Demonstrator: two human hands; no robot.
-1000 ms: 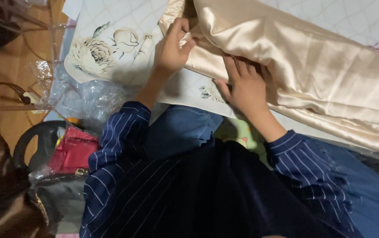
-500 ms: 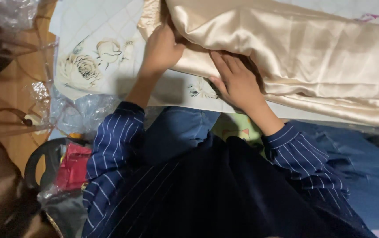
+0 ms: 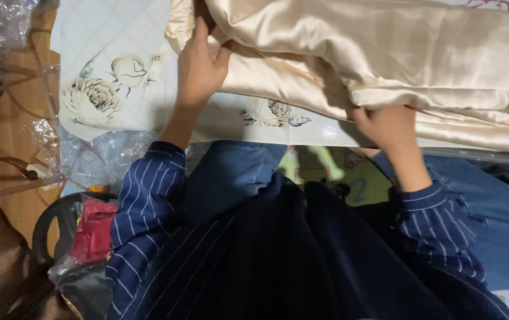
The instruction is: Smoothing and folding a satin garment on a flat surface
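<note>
1. Cream satin fabric [image 3: 385, 53]: large folded bundle across the upper frame, lying on a white quilted cover [image 3: 112, 47] printed with roses. Glossy, creased in long folds.
2. My lap, dark pinstriped garment [image 3: 278, 261] and blue jeans [image 3: 231, 172], fills the lower frame.
3. Clear plastic wrap [image 3: 94, 157]: crumpled at the cover's near left corner; a red packet [image 3: 91, 231] sits below it.
4. My left hand [image 3: 198, 68]: fingers closed on the fabric's left edge, thumb on top, pinching a fold.
5. My right hand [image 3: 388, 127]: fingers tucked under the fabric's near edge, hidden; I cannot tell how far they curl.
</note>
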